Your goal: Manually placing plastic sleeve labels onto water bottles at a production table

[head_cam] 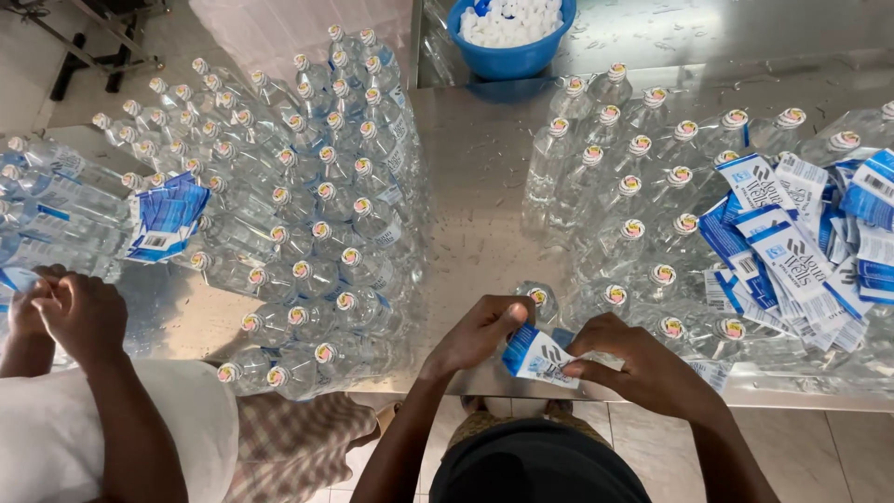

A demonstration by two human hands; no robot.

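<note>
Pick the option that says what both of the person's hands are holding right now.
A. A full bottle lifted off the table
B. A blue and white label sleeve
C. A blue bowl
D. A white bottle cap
B: the left hand and right hand pinch a blue and white label sleeve between them at the near edge of the steel table, just in front of a capped clear bottle.

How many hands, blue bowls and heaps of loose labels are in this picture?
Hands: 4, the person's left hand and right hand on one label, plus co-worker's hands
Blue bowl: 1
Label heaps: 2
Total: 7
</note>
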